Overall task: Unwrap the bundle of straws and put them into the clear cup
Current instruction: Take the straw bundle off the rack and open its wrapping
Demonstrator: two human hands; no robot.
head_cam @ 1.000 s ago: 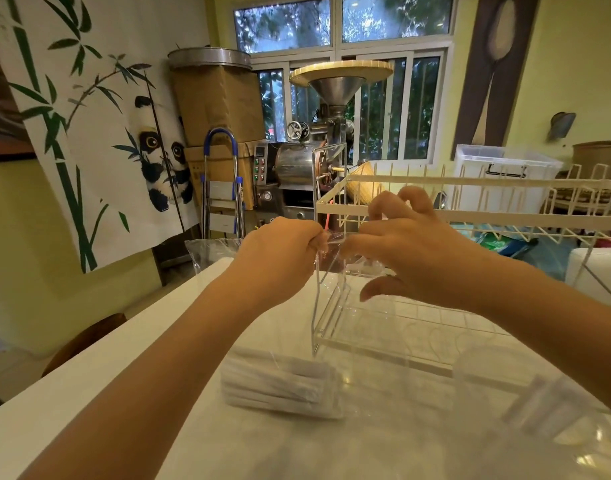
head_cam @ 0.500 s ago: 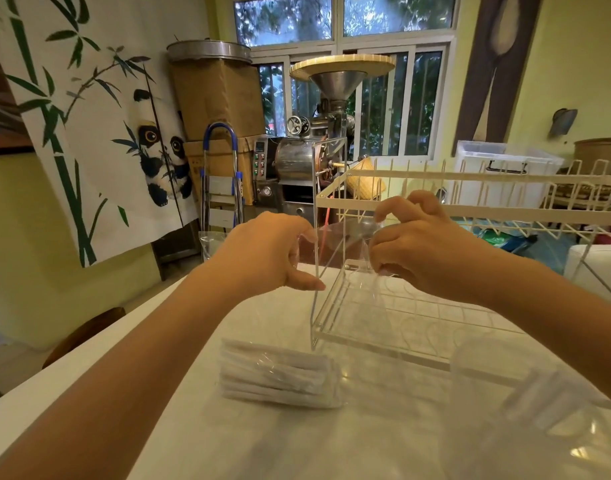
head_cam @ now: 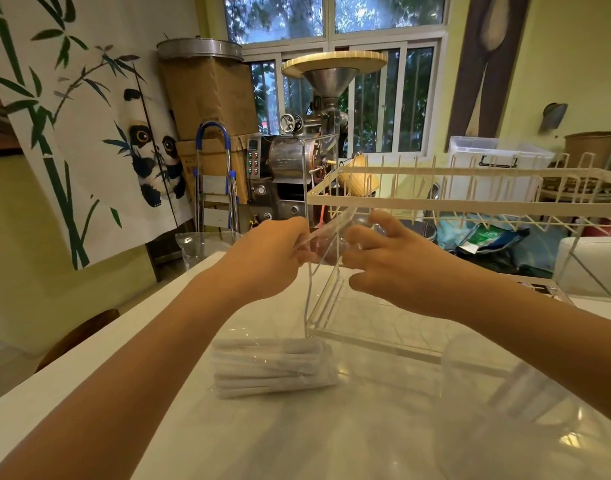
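Overhead, both hands' fingers pinch a clear wrapper [head_cam: 326,233] above the table edge [head_cam: 100,336].

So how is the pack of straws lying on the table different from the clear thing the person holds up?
The bundle of straws lies flat on the table, untouched; the clear wrapper is held up between the left hand and right hand. The bundle looks full and white; the wrapper looks see-through, its contents unclear. Both involve clear plastic film.
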